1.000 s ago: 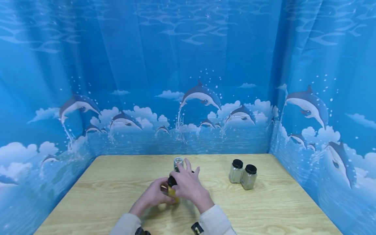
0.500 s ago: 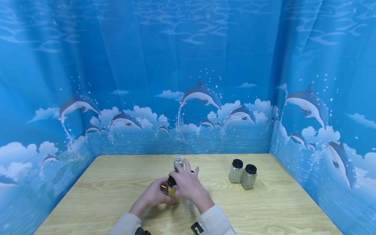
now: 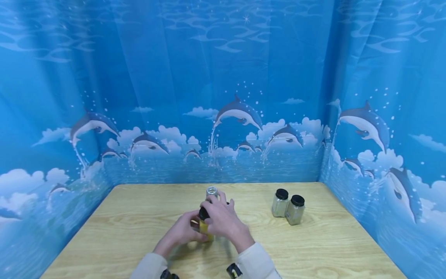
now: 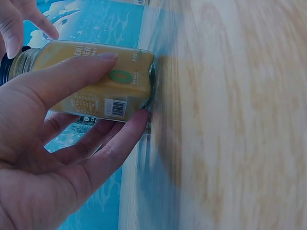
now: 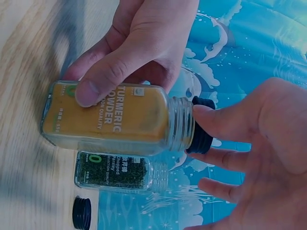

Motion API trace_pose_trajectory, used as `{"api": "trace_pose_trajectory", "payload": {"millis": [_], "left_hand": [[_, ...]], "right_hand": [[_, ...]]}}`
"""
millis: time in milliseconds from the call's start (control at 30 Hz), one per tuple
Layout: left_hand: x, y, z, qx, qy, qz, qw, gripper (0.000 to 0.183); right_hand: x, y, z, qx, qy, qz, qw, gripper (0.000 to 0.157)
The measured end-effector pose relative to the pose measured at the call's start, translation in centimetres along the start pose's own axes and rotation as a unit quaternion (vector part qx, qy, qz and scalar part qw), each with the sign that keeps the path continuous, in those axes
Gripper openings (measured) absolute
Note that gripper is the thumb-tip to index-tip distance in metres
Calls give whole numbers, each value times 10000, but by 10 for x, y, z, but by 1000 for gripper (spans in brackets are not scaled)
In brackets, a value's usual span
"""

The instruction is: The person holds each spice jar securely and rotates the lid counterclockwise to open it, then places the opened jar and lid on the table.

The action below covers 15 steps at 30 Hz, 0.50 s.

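Note:
A glass jar of turmeric powder (image 5: 115, 117) stands on the table. My left hand (image 3: 186, 229) holds its body, with the thumb along one side and fingers round the other. The black lid (image 5: 201, 125) sits at the jar's mouth, with bare glass threads showing below it. Thumb and fingers of my right hand (image 3: 224, 219) pinch this lid. Just beyond the hands is an open jar of chopped parsley (image 5: 115, 170), its mouth uncovered. A loose black lid (image 5: 81, 213) lies beside the parsley jar, mostly hidden by my right hand in the head view.
Two clear jars with black lids, one whitish (image 3: 280, 203) and one greyish (image 3: 295, 210), stand close together on the right of the wooden table (image 3: 139, 217). A blue dolphin-print curtain (image 3: 174, 97) hangs behind and along both sides.
The fingers of my right hand have curled in slightly and shifted round the lid. My left hand and the turmeric jar keep their place.

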<state>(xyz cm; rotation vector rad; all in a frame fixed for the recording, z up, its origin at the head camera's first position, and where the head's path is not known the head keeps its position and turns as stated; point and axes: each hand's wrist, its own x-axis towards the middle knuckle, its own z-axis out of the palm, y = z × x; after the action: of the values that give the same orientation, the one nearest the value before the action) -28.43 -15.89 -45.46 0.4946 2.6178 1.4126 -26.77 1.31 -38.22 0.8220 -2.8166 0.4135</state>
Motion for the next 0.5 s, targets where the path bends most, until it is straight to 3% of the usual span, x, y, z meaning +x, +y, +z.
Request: {"api": "trace_pose_trajectory", "payload": {"millis": [167,500], "left_hand": [[0,0,1,-8,2,122,9999,57],[0,0,1,8,-37,4,10000,48]], "right_hand": [[1,1,-2,-20,159,0,9999,48],[-1,6,-8,240,159,-1,9996,49]]}}
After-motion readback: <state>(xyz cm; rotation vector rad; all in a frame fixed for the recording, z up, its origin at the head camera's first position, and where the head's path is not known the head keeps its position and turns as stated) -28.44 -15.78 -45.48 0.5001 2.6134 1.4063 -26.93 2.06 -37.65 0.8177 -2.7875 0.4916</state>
